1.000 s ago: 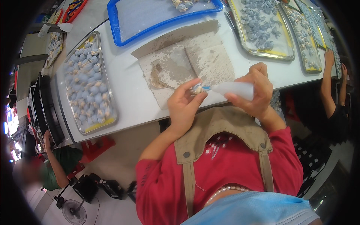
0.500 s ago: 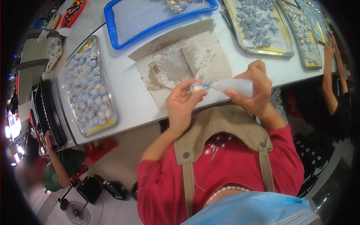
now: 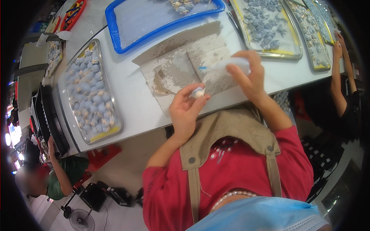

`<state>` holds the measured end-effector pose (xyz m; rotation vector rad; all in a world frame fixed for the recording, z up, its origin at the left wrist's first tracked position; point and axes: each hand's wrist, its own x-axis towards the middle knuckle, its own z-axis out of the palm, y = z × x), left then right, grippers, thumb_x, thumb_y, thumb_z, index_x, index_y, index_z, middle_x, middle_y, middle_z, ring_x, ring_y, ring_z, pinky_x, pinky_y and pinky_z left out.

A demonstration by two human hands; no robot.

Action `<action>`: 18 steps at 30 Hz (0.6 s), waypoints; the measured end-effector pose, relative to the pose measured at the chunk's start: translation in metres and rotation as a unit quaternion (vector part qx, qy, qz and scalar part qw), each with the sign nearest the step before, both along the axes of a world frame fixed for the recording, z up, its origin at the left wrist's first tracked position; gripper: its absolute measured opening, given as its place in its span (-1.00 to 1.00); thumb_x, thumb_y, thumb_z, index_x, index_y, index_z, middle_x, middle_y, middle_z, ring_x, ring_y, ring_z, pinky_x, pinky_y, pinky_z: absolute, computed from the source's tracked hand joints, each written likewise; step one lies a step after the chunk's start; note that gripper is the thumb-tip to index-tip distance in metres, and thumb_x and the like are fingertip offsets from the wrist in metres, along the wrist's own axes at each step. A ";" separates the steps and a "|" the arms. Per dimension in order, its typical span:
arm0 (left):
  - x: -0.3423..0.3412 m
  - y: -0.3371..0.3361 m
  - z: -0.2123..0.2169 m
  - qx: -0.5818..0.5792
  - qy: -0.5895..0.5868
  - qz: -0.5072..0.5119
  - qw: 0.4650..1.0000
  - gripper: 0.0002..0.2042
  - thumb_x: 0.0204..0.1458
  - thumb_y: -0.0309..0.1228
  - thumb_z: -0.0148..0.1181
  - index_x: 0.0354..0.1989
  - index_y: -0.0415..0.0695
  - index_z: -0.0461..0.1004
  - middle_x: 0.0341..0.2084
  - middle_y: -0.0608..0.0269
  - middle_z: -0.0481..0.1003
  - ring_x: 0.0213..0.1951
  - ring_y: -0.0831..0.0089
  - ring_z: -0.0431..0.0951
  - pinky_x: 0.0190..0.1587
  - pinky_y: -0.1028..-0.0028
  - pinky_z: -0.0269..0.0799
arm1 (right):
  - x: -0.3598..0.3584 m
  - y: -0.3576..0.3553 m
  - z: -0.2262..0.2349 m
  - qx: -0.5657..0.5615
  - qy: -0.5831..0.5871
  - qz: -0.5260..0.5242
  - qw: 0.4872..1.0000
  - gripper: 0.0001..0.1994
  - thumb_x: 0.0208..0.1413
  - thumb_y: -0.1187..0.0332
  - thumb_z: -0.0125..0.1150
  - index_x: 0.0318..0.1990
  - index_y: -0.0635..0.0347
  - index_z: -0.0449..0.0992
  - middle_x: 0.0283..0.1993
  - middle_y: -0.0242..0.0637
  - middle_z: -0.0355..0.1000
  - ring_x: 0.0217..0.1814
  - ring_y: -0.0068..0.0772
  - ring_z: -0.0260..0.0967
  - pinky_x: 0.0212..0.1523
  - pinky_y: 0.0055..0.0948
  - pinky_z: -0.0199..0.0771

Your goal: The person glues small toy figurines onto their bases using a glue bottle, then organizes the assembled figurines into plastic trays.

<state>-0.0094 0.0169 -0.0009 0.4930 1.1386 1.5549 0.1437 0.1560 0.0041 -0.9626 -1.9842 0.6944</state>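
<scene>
Pinched in the fingers of my left hand [image 3: 185,107] is a small cream and blue-grey figurine piece [image 3: 198,92], held near the table's front edge. My right hand [image 3: 250,77] is closed around a translucent white squeeze bottle [image 3: 227,67], slightly blurred. The bottle lies nearly level, its thin blue tip [image 3: 202,68] pointing left, above and apart from the piece. Under both hands spreads a stained, opened-out piece of cardboard [image 3: 181,73] on the white table.
At left stands a metal tray [image 3: 120,122] of blue-grey and cream pieces. A blue-rimmed tray [image 3: 115,42] lies beyond the cardboard. Metal trays of similar parts, one [image 3: 269,57] nearest, stand at right. Co-workers' arms [image 3: 339,88] show at right, and a seated person [image 3: 63,177] is at lower left.
My right hand has drawn the bottle tip away from the piece, up and to the left. My left hand stays nearly in place, with the piece turned slightly.
</scene>
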 end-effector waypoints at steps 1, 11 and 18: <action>0.000 -0.001 0.001 0.032 0.037 0.009 0.999 -0.67 -0.01 -0.63 0.11 -0.03 -0.29 0.30 -0.07 0.02 0.41 -0.23 0.46 0.51 -0.20 0.58 0.40 | -0.006 0.003 -0.006 -0.047 0.004 -0.010 0.999 -0.75 -0.13 0.27 0.32 -0.32 0.20 0.47 -0.36 -0.24 0.40 -0.33 -0.21 0.26 -0.21 -0.38 0.21; -0.010 -0.001 -0.001 0.095 0.076 0.025 0.992 -0.68 0.00 -0.71 0.07 -0.03 -0.31 0.30 -0.06 0.10 0.40 -0.24 0.60 0.48 -0.30 0.69 0.34 | 0.036 0.063 0.001 0.130 -0.192 -0.068 0.970 -0.86 -0.11 0.50 0.21 -0.32 0.17 0.52 -0.31 -0.30 0.47 -0.23 -0.33 0.35 -0.27 -0.41 0.33; 0.000 0.007 0.006 0.062 0.073 -0.002 0.995 -0.68 0.00 -0.69 0.07 -0.03 -0.30 0.31 -0.12 0.17 0.42 -0.29 0.66 0.43 -0.24 0.66 0.34 | 0.058 0.102 0.004 0.195 -0.280 -0.059 0.938 -0.74 -0.18 0.51 0.24 -0.24 0.10 0.52 -0.32 -0.32 0.48 -0.25 -0.28 0.35 -0.26 -0.38 0.34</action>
